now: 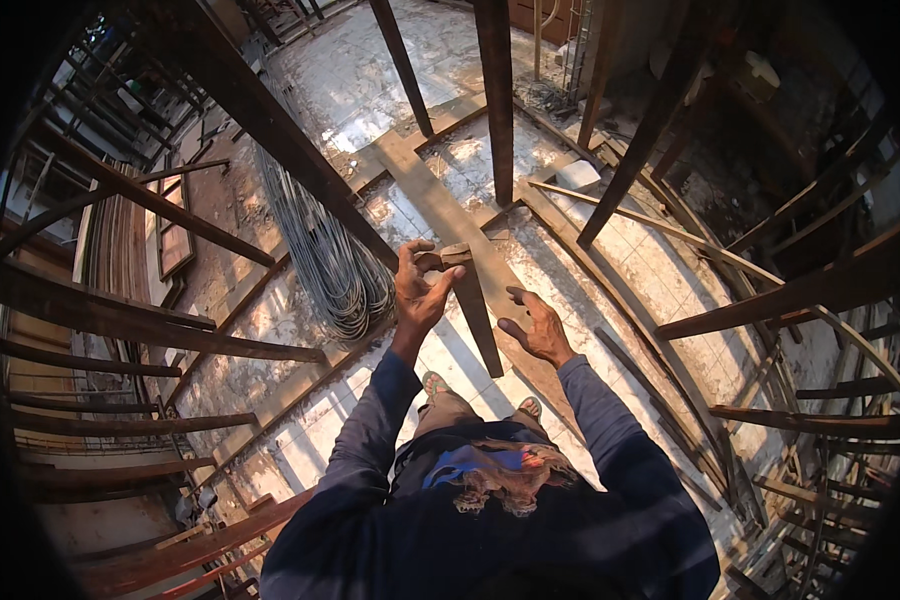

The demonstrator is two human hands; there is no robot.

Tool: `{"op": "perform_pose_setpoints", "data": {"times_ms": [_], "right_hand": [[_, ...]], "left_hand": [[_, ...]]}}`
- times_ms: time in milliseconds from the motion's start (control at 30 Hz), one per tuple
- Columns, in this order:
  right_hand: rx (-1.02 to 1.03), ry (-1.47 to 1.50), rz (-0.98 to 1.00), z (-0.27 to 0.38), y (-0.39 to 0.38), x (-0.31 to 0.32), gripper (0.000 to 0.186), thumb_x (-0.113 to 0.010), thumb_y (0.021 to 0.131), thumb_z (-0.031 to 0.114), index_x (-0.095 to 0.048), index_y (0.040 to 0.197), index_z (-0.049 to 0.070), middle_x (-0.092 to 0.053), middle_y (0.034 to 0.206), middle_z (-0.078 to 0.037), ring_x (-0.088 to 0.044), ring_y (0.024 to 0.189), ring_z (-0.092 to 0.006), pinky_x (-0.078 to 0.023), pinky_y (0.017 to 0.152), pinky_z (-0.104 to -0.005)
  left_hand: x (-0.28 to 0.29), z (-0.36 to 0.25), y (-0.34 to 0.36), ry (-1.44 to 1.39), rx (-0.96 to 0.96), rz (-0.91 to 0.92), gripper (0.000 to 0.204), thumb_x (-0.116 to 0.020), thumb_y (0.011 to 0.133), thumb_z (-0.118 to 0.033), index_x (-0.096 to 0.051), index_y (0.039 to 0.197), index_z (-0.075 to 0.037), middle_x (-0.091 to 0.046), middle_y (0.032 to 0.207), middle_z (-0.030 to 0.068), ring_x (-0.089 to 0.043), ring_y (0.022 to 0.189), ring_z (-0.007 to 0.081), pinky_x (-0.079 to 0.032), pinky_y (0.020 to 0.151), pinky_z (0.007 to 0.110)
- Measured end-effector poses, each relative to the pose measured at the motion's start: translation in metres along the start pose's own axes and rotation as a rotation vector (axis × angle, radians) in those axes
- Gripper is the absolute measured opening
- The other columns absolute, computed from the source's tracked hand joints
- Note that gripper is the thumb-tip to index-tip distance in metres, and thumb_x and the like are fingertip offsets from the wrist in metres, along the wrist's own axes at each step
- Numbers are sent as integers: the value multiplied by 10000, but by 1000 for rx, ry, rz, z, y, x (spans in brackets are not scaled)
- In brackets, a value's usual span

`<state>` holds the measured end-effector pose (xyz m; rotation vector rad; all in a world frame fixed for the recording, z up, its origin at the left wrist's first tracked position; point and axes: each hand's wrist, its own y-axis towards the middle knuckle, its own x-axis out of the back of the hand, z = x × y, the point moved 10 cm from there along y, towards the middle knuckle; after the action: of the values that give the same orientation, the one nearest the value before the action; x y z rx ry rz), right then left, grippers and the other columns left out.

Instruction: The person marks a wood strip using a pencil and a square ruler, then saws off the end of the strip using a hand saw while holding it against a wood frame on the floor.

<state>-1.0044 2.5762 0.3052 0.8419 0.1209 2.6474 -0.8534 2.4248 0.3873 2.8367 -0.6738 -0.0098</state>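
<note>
Left side: While dark posts (pixel 270 125) stand around the floor (pixel 340 60), a looped bundle of rods (pixel 320 250) lies left of the hands.
Left hand (pixel 420 302): thumb and fingers pinch the upper end of a timber (pixel 479 320).
Timber: in front of the body, its lower end showing between the feet (pixel 436 384); I cannot tell whether it touches down.
Progress: many posts seem already up; this piece is handheld, with no fastening visible, so its part looks unfinished.
Right hand (pixel 542 328): near the timber but apart from it, fingers spread and curved, holding nothing.
Room: tighter at left, where a post's foot shows beside the left hand; looser right, before the next posts.
</note>
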Motion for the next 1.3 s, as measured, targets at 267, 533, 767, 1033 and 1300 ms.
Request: {"op": "perform_pose_setpoints", "data": {"times_ms": [267, 533, 767, 1033, 1300], "right_hand": [[-99, 377, 418, 66, 45, -167, 602, -798, 760, 336, -552, 1225, 44, -674, 967, -152, -651, 922, -223, -497, 814, -339], [144, 322, 324, 154, 103, -270, 354, -748, 815, 207, -579, 1071, 31, -681, 848, -120, -654, 780, -204, -494, 693, -326], [211, 1044, 314, 273, 177, -325, 319, -576, 931, 181, -524, 1167, -27, -635, 947, -88, -601, 851, -154, -484, 756, -286], [-240, 1272, 278, 284, 235, -425, 545, -506, 920, 554, -445, 1129, 54, -581, 871, -102, -605, 816, -240, -517, 772, -396], [-295, 1108, 495, 303, 283, -530, 588, -487, 948, 518, -398, 1263, 30, -563, 1053, -162, -570, 951, -293, -472, 817, -409]], "left_hand": [[172, -4, -2, -455, 31, -255, 460, -742, 842, -105, -410, 1149, -25, -670, 1025, 163, -653, 933, 187, -523, 785, 270], [340, 43, -36, -256, 137, -436, 445, -627, 945, -233, -450, 1288, -13, -658, 1129, 113, -623, 979, 138, -500, 840, 265], [406, 158, -131, 303, 538, -418, 520, -586, 933, -402, -543, 1256, 3, -643, 1152, 169, -626, 1024, 236, -491, 860, 361], [411, 245, -237, -795, 527, -902, 698, -315, 951, -650, -408, 1393, -117, -531, 1338, 150, -538, 1177, 333, -406, 951, 612], [548, 221, -296, -766, -255, -1990, 513, -598, 929, -415, -536, 1235, -8, -631, 1046, 108, -591, 956, 254, -497, 868, 497]]}}
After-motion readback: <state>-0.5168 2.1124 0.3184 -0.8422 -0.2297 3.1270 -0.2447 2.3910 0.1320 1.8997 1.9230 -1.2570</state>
